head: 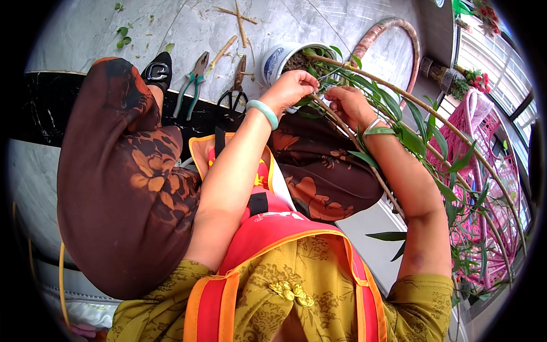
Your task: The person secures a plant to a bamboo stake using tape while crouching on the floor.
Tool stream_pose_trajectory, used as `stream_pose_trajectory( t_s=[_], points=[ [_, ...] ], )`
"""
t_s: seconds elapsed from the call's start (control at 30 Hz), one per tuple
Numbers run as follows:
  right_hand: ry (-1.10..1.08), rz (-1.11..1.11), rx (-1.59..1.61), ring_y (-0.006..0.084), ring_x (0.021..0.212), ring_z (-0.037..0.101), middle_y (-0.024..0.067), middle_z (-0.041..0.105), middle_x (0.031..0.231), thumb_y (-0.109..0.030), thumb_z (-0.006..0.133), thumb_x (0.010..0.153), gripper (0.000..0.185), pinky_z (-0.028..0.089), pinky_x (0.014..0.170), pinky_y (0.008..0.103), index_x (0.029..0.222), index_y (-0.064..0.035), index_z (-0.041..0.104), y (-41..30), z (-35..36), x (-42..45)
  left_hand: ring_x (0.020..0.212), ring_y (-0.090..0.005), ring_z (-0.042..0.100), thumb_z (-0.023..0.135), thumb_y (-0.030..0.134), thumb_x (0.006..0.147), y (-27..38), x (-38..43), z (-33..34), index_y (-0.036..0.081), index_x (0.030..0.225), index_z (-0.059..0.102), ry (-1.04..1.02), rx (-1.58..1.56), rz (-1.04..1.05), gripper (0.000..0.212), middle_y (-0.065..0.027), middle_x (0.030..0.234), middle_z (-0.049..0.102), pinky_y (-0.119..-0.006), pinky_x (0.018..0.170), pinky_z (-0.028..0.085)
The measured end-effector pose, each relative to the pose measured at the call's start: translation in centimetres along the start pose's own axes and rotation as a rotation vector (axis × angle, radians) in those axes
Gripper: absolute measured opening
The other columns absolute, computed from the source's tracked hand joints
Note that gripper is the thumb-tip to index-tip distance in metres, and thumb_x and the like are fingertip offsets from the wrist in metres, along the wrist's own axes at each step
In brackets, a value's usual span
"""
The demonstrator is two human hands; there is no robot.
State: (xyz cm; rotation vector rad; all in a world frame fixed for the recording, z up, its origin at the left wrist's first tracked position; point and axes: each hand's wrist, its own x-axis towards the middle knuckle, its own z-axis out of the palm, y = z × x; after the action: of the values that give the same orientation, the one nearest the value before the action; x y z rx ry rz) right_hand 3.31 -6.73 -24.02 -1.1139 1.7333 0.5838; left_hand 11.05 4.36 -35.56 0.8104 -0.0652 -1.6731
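In the head view, my left hand [292, 87], a pale green bangle on its wrist, pinches a thin, pale wire or string [330, 76] at a woody stem. Just to its right, my right hand [348, 104] has its fingers curled beside the same stem [337, 119]; whether they grip the tie or the stem cannot be told. Both hands are at the rim of a blue-and-white plant pot [273, 64] holding soil. Long bent stems with green leaves [412, 139] run from the pot over my right forearm.
Pliers with green handles [192, 87] and black-handled scissors or shears [235, 87] lie on the floor by cut stem pieces [222, 51] and loose leaves [124, 37]. A wrapped hoop [412, 38] stands behind the pot. A pink woven chair [474, 128] is at the right.
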Motion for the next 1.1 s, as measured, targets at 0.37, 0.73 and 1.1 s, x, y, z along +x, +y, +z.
stream_pose_trajectory(
  t_s=[0.37, 0.73, 1.1],
  points=[
    [0.186, -0.627, -0.721, 0.0226, 0.059, 0.056, 0.0099, 0.057, 0.066, -0.015, 0.056, 0.070, 0.013, 0.045, 0.055, 0.0334, 0.074, -0.0020, 0.057, -0.1, 1.4, -2.1, 0.076, -0.0121, 0.057, 0.054, -0.002, 0.076, 0.4, -0.2, -0.1, 0.000, 0.085, 0.058, -0.013, -0.011, -0.004, 0.011, -0.0063, 0.081, 0.060, -0.023, 0.071, 0.045],
    [0.137, -0.945, -1.022, 0.0323, 0.071, 0.057, 0.0123, 0.056, 0.079, -0.014, 0.051, 0.078, 0.010, 0.046, 0.063, 0.0386, 0.081, -0.0046, 0.053, -1.8, 2.3, -2.9, 0.079, -0.0076, 0.053, 0.060, 0.005, 0.076, 0.8, -1.0, -1.7, 0.004, 0.095, 0.054, -0.148, -0.026, 0.086, 0.020, -0.0024, 0.088, 0.058, -0.021, 0.072, 0.044],
    [0.072, -0.279, -0.516, 0.0115, 0.058, 0.056, 0.0083, 0.058, 0.067, -0.023, 0.054, 0.083, 0.026, 0.043, 0.048, 0.0264, 0.076, 0.0019, 0.058, -3.2, 2.4, -2.4, 0.067, -0.0072, 0.054, 0.064, 0.007, 0.074, -0.4, -0.7, -1.2, 0.003, 0.077, 0.057, 0.073, 0.189, 0.135, 0.009, -0.0012, 0.074, 0.059, -0.021, 0.063, 0.045]
  ],
)
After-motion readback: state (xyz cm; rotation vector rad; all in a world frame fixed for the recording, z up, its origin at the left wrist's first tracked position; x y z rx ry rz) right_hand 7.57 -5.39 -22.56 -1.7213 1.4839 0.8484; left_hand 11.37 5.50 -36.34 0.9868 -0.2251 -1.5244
